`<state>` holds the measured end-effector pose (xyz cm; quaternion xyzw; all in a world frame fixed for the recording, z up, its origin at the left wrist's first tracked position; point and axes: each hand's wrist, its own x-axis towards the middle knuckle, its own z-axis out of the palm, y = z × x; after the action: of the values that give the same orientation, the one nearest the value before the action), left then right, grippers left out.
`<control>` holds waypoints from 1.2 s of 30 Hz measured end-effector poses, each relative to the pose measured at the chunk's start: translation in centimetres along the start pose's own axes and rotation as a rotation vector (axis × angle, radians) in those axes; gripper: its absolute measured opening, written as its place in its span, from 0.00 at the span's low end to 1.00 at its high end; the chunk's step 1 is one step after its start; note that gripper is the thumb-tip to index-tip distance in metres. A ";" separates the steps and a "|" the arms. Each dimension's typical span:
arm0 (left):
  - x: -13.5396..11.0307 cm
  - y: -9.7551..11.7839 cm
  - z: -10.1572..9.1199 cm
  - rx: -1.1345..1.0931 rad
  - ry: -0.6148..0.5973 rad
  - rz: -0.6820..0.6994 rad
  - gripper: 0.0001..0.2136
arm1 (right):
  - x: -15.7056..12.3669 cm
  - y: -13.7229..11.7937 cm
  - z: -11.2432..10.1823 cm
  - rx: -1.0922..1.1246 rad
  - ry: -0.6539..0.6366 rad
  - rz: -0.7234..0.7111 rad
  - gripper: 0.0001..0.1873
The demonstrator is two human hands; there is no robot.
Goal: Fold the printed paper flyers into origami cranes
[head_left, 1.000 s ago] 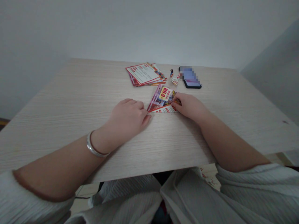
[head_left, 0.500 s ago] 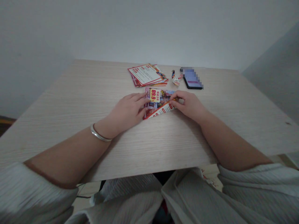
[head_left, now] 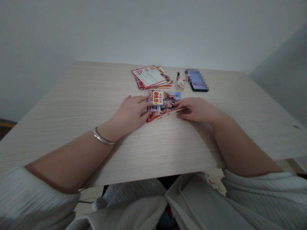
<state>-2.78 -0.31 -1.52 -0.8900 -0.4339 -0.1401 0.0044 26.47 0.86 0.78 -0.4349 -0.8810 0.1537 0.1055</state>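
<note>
A colourful printed flyer lies on the table before me, its lower edge lifted and partly folded so that a thin strip of the white back shows. Across its left end rest the spread fingers of my left hand, pressing it against the tabletop. At the lower right corner, my right hand has the raised edge between thumb and fingers. The corner itself is partly hidden by those fingers.
Behind the flyer is a loose stack of similar flyers. To its right lie a small folded paper piece and a phone, partly pixelated. The wooden table meets a pale wall at the back.
My right hand has shifted down and right along the flyer's edge. The folded-over white flap has opened up, so more of the picture side shows. My left hand has barely moved.
</note>
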 end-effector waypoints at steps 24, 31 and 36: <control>0.1 0.7 0.0 -0.003 0.007 0.209 0.22 | 1.0 -0.3 2.0 0.393 0.212 0.014 0.09; -0.2 1.4 -0.7 -0.069 0.047 0.084 0.25 | 0.9 -0.3 1.8 0.342 0.228 -0.038 0.08; -0.2 0.2 -0.7 -0.207 0.208 -0.060 0.20 | 0.6 0.4 1.1 0.236 0.180 -0.053 0.09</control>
<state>-2.89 -0.67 -0.85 -0.8529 -0.4408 -0.2757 -0.0465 26.04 1.38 -0.38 -0.4080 -0.8550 0.2136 0.2386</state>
